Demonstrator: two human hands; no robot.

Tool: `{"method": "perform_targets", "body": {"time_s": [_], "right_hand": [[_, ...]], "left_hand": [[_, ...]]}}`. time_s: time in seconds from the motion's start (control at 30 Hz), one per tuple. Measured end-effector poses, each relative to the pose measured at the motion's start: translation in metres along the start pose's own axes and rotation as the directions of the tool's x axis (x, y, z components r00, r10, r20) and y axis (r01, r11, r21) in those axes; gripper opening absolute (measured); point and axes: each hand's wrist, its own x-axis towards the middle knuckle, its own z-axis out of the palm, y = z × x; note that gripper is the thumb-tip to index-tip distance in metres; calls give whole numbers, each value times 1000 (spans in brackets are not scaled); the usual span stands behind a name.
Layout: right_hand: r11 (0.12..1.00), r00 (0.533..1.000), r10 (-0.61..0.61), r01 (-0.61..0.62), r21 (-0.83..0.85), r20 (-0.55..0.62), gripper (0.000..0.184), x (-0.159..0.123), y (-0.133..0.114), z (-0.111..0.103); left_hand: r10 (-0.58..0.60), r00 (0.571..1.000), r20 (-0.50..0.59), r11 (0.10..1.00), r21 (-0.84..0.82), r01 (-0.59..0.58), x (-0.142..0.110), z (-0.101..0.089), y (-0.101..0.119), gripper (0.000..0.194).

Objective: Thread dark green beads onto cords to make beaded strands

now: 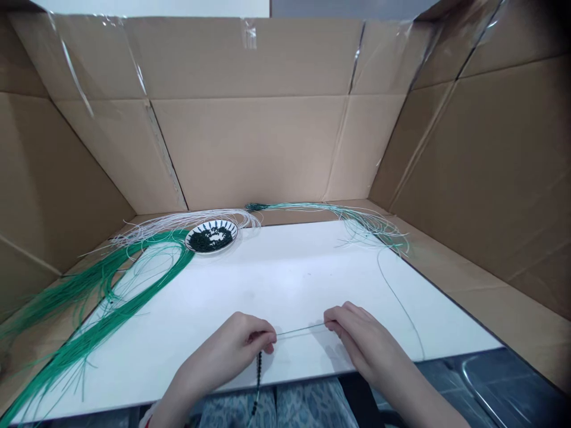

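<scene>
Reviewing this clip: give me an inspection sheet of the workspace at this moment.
surface: white board inside a cardboard enclosure
job's things: thin cord stretched between the hands; beaded strand hanging over the board's near edge; dark green beads on a patterned plate
clutter: loose green cords, white cords, teal cords
grips: left hand and right hand pinch the cord
cables: nothing seen
surroundings: cardboard walls; patterned clothing below the board

Head cam only: sits above and behind the left hand (227,351) and right hand (366,351), facing forward and down. Hands are close, bottom of frame; white board (285,279) mid-frame; cardboard box wall (254,148) fills the top.
</scene>
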Motion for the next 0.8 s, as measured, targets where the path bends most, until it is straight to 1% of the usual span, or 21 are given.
{"method": "perform_targets", "body": {"time_s": [0.07, 0.13, 0.27, 0.33, 0.37, 0.43, 0.53, 0.7, 0.8], "right_hand": [[1000, 1000, 10, -10, -2, -18, 26, 8, 5, -3], [999, 998, 31, -31, 14, -49, 23, 15, 6, -5], [996, 991, 70, -62, 69, -112, 19, 25, 3, -9], [995, 991, 62, -52, 89, -117, 20, 28, 3, -12], [994, 993, 50, -40, 97, -107, 21, 29, 5, -14], [994, 997, 18, -10, 113, -69, 25, 31, 11, -19], [989, 1000, -21, 21, 145, -3, 28, 34, 23, -29], [983, 997, -48, 36, 179, 67, 27, 35, 35, -45], [981, 994, -53, 34, 190, 93, 28, 37, 38, -53]], "left_hand": [[-50, 998, 49, 990, -133, 56, 4, -2, -2, 25], [-86, 994, 63, 954, -283, 101, 8, 1, -4, 25], [-144, 988, 50, 825, -545, 148, 10, 11, -5, 54], [-171, 982, 84, 762, -620, 186, 8, 14, -5, 64], [-181, 977, 112, 737, -643, 210, 7, 14, -4, 66], [-196, 966, 167, 703, -663, 257, 2, 12, -2, 64], [-208, 952, 226, 693, -653, 307, -6, 9, 1, 56], [-225, 931, 287, 743, -568, 355, -15, 1, 6, 43], [-210, 930, 302, 779, -523, 346, -16, -4, 8, 46]]}}
